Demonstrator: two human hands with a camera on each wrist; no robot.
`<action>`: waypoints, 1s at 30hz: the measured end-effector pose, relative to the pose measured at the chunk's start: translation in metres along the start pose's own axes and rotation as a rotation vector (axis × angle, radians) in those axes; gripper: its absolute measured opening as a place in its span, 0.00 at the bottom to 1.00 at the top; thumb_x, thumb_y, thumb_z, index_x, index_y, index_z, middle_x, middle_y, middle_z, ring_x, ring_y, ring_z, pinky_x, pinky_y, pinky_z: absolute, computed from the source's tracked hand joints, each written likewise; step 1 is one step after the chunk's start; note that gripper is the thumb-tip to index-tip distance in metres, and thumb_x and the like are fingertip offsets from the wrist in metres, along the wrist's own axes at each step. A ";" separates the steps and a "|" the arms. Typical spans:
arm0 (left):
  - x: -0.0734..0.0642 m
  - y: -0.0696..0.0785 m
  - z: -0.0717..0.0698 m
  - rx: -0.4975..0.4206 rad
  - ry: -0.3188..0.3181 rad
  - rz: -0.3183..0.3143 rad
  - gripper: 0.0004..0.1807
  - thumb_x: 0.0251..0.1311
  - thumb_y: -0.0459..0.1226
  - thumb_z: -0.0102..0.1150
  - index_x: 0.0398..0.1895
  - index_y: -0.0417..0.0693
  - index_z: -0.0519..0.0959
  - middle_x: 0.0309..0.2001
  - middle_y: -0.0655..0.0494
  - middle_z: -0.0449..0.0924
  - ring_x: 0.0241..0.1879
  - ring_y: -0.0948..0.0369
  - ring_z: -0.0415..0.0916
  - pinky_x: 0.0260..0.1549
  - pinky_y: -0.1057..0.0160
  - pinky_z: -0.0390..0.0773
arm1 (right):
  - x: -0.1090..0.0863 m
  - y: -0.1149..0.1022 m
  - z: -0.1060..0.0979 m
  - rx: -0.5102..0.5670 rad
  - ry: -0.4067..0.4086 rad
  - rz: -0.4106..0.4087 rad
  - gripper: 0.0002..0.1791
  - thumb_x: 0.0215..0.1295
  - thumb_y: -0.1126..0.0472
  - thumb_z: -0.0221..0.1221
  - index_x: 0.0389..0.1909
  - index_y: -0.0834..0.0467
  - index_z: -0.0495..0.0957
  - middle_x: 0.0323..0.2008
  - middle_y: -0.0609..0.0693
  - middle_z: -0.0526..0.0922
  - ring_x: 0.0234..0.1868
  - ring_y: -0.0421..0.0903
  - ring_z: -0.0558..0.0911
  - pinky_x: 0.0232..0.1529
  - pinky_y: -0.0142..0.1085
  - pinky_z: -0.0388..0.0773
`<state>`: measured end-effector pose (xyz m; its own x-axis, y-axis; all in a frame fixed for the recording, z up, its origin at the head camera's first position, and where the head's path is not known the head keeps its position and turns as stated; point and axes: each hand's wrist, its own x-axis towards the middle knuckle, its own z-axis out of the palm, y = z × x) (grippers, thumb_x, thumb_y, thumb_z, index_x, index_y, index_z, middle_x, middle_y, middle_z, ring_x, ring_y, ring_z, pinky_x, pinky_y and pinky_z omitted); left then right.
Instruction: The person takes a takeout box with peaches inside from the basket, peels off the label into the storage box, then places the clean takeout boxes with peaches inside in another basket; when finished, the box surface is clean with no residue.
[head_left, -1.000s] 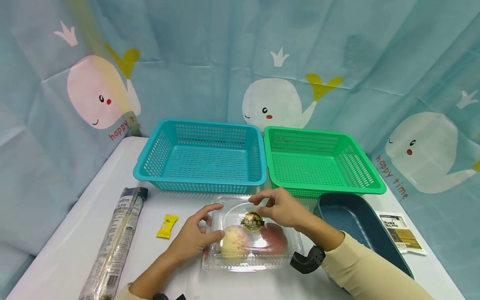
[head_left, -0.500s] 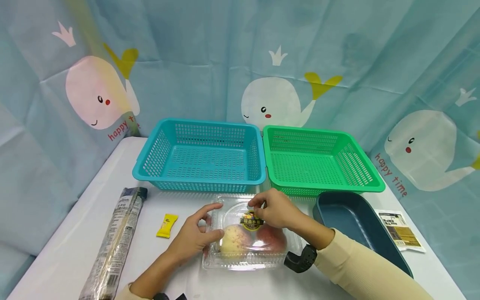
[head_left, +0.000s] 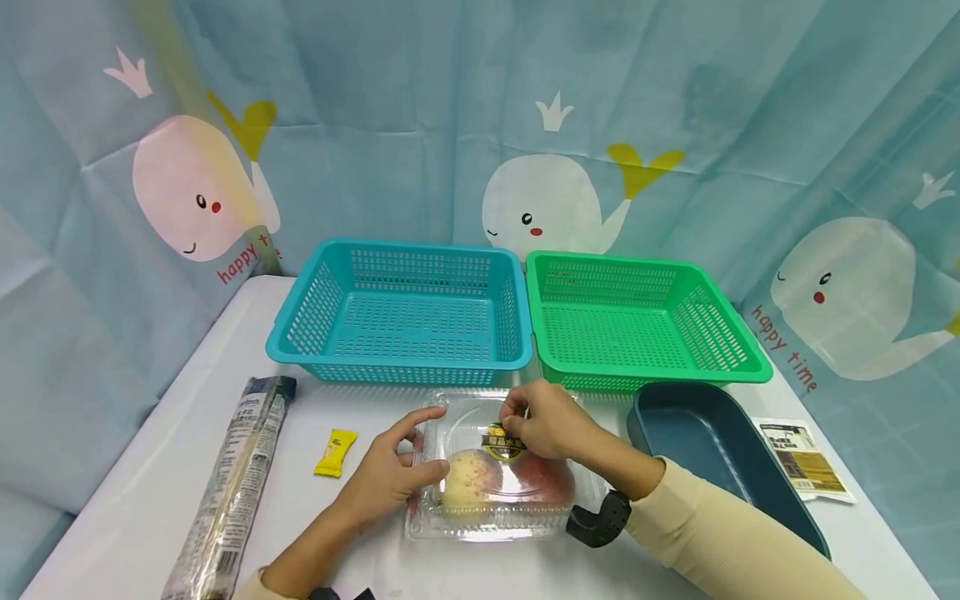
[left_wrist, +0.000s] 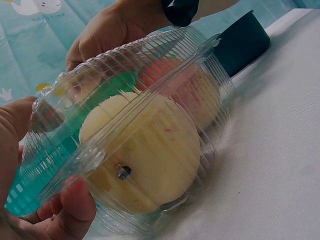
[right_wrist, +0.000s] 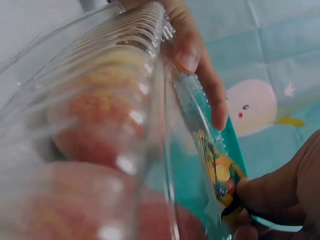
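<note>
A clear plastic fruit box (head_left: 465, 521) lies on the white table with its lid down. Inside sit two round fruits, one mostly yellow (left_wrist: 145, 150) and one redder (right_wrist: 100, 110). My left hand (head_left: 393, 467) holds the box by its left side, thumb and fingers spread along the edge. A round black-and-gold sticker (head_left: 501, 443) is on the lid. At its far right edge, my right hand (head_left: 551, 421) pinches the sticker between thumb and curled fingers. In the right wrist view the thumb lies against the sticker's printed face, and part of the sticker is covered.
Behind the box stand a blue basket (head_left: 412, 367) and a green basket (head_left: 652, 375). A dark blue tray (head_left: 697, 433) and a white-and-brown packet (head_left: 806, 462) are at the right. A long silvery package (head_left: 236, 483) and a small yellow packet (head_left: 335, 452) lie at the left.
My right hand has moved slightly left, and its fingers have closed from a loose spread onto the sticker's edge. The left hand and the box stay in place.
</note>
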<state>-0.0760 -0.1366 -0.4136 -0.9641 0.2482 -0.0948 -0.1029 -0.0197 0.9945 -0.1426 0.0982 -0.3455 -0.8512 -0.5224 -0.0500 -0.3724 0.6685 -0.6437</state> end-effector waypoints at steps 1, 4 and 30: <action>0.000 0.000 0.000 0.001 0.001 0.000 0.38 0.53 0.29 0.67 0.69 0.47 0.65 0.41 0.44 0.55 0.15 0.62 0.65 0.08 0.65 0.69 | -0.001 0.000 0.000 0.018 0.001 0.007 0.10 0.61 0.69 0.60 0.22 0.54 0.79 0.19 0.41 0.76 0.21 0.38 0.71 0.26 0.37 0.71; 0.000 0.001 0.000 0.003 0.003 -0.001 0.38 0.53 0.29 0.67 0.69 0.48 0.65 0.41 0.44 0.55 0.15 0.62 0.64 0.09 0.65 0.69 | -0.004 0.002 -0.002 0.086 0.006 0.026 0.11 0.62 0.70 0.60 0.22 0.54 0.78 0.20 0.43 0.75 0.19 0.39 0.69 0.24 0.36 0.69; -0.001 0.002 -0.001 0.000 -0.016 -0.017 0.38 0.54 0.29 0.68 0.69 0.51 0.65 0.41 0.43 0.54 0.17 0.61 0.66 0.10 0.66 0.71 | -0.037 0.029 -0.071 0.353 -0.114 -0.259 0.03 0.70 0.68 0.54 0.35 0.60 0.73 0.31 0.54 0.74 0.32 0.50 0.75 0.33 0.39 0.76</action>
<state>-0.0753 -0.1377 -0.4118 -0.9582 0.2635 -0.1113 -0.1196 -0.0155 0.9927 -0.1478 0.1745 -0.3079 -0.6931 -0.7168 0.0762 -0.4019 0.2966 -0.8663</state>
